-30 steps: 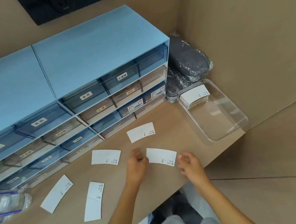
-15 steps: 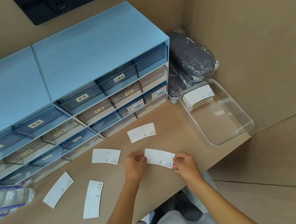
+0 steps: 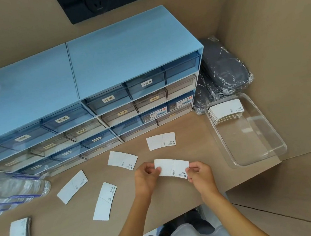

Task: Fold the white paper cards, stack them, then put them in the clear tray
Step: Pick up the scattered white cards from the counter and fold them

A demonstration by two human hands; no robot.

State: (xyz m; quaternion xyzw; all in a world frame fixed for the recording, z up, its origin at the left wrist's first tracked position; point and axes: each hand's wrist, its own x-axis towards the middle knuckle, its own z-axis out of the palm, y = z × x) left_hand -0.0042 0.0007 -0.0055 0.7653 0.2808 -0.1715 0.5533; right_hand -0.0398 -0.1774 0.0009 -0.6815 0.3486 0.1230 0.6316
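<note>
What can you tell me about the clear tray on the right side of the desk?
The clear tray is a shallow rectangular dish of transparent plastic with rounded corners and a raised rim. It sits flat at the desk's right edge, near the cardboard wall. A stack of white cards fills its far end; the rest is bare. Neither hand touches it.

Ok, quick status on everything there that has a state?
held card: unfolded, off the table, pinched at both ends
left hand: gripping its left end
right hand: gripping its right end
four loose cards: flat on the table
clear tray: holds one stack at its far end
drawers: all closed
</note>
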